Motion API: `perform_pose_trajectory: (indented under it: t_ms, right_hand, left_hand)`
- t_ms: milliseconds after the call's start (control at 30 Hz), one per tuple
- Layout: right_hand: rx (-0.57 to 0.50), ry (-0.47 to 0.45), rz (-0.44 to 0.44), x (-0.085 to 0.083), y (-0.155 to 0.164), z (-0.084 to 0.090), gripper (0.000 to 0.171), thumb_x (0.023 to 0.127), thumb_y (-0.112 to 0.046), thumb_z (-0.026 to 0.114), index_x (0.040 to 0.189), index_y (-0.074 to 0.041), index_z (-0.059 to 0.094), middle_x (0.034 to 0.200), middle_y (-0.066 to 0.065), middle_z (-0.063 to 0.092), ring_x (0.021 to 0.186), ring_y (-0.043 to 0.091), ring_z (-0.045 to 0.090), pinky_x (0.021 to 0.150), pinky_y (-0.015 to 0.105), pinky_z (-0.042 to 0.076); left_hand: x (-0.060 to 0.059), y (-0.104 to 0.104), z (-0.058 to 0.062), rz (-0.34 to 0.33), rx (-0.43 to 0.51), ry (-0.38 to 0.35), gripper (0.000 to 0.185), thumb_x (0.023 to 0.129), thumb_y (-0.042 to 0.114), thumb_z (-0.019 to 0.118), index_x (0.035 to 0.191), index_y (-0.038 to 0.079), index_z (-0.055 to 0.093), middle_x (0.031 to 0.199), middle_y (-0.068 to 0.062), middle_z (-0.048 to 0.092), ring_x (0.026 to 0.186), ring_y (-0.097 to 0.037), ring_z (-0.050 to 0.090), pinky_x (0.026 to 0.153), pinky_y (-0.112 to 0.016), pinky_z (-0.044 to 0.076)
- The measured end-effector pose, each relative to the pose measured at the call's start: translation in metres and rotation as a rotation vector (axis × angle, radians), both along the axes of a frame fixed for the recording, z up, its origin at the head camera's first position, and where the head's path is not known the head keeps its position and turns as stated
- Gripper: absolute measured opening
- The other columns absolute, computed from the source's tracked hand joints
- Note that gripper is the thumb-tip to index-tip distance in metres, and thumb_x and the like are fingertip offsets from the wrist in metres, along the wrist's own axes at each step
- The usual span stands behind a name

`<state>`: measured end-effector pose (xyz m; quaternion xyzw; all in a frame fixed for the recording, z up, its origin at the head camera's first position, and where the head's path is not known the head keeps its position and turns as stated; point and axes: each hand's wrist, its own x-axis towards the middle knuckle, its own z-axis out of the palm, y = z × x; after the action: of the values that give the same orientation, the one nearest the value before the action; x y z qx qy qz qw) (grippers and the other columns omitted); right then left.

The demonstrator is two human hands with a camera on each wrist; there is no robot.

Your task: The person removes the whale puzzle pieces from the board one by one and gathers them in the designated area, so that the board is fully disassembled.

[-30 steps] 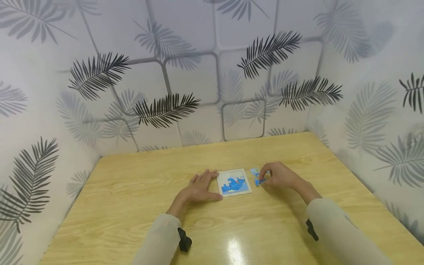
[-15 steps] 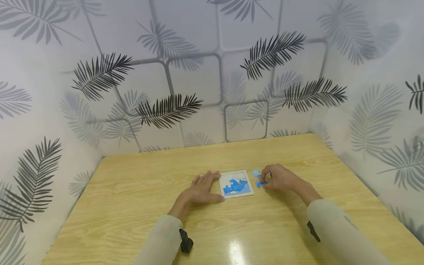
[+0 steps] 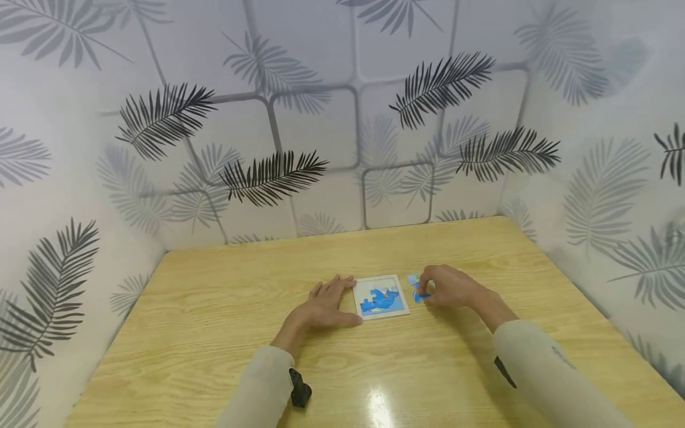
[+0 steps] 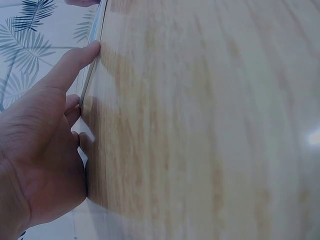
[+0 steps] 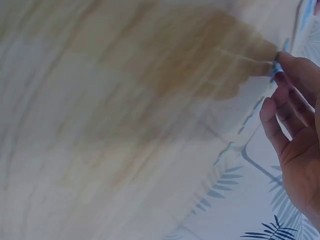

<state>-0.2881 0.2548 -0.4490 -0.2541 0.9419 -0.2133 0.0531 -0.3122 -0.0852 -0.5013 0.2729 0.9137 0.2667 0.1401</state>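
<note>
A white-framed puzzle tray [image 3: 405, 300], its blue animal picture partly assembled, lies flat on the table. My left hand [image 3: 326, 306] rests at its left side, fingers spread, with the thumb at the lower corner and a fingertip at the upper one. In the left wrist view that thumb [image 4: 75, 60] lies straight along the tray's edge. Right of the tray, my right hand [image 3: 452, 288] pinches a blue puzzle piece [image 3: 418, 296] low at the tabletop. Thumb and finger meet at the piece [image 5: 275, 69] in the right wrist view, hiding part of it.
Another light blue puzzle piece [image 3: 413, 279] lies just behind the pinched one, partly covered by the right hand. The wooden table [image 3: 214, 309] meets leaf-patterned walls [image 3: 321, 196] at the back and sides. Dark wrist devices [image 3: 299, 389] sit at the sleeves.
The head view has shifted slightly, moving the whole scene a little. The left hand stays at the tray, and the right fingers stay at the blue piece with only small movement.
</note>
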Motion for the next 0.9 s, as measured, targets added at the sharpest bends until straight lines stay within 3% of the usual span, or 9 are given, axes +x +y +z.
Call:
perform_pose_trajectory:
  t_ms: [167,300,433,567,733,900]
  right_hand:
    - [-0.002,0.064,0.027,-0.007,-0.014,0.002,0.007,0.089,-0.010,0.079,0.091,-0.017,0.079,0.111,0.003,0.068,0.095,0.026,0.068,0.086,0.048,0.059]
    - [-0.086,0.035,0.083,-0.013,-0.035,0.001,0.016,0.092,-0.005,0.075,0.108,-0.010,0.076,0.114,0.007,0.068,0.077,0.016,0.059,0.074,0.035,0.055]
    - [-0.121,0.008,0.139,-0.016,-0.060,0.001,0.030,0.093,-0.002,0.075,0.122,-0.006,0.072,0.122,0.012,0.068,0.094,0.023,0.063,0.084,0.041,0.057]
    - [-0.058,-0.031,0.120,-0.016,-0.078,0.002,0.036,0.092,-0.005,0.078,0.127,-0.007,0.072,0.125,0.011,0.068,0.118,0.031,0.063,0.102,0.049,0.053]
    - [0.028,-0.059,0.089,-0.015,-0.087,0.005,0.036,0.090,-0.008,0.081,0.125,-0.008,0.073,0.116,0.009,0.068,0.110,0.029,0.063,0.101,0.049,0.052]
    - [0.014,-0.084,0.078,-0.016,-0.090,0.005,0.031,0.091,-0.008,0.080,0.120,-0.010,0.071,0.115,0.009,0.066,0.107,0.027,0.061,0.098,0.047,0.053]
  left_hand:
    - [0.001,-0.001,0.002,0.004,0.010,-0.008,0.096,0.087,0.057,0.077,0.163,0.023,0.031,0.173,0.003,0.019,0.162,-0.025,0.004,0.128,-0.054,-0.004]
    - [0.004,-0.001,0.005,0.008,0.008,-0.007,0.094,0.087,0.056,0.077,0.163,0.021,0.032,0.173,0.001,0.020,0.162,-0.026,0.006,0.128,-0.053,-0.004]
    - [0.011,0.000,0.014,0.004,0.012,-0.005,0.091,0.089,0.054,0.076,0.161,0.018,0.034,0.173,-0.003,0.022,0.161,-0.029,0.007,0.128,-0.054,-0.003]
    - [0.017,0.002,0.026,-0.010,0.025,-0.018,0.089,0.091,0.052,0.075,0.161,0.016,0.035,0.173,-0.005,0.023,0.161,-0.032,0.008,0.128,-0.056,-0.003]
    - [0.020,0.002,0.030,-0.015,0.021,-0.032,0.088,0.092,0.050,0.074,0.161,0.014,0.033,0.173,-0.006,0.021,0.161,-0.032,0.006,0.127,-0.056,-0.004]
    - [0.017,0.000,0.026,-0.006,0.028,-0.023,0.090,0.090,0.052,0.076,0.160,0.014,0.034,0.173,-0.006,0.022,0.161,-0.032,0.007,0.127,-0.056,-0.004]
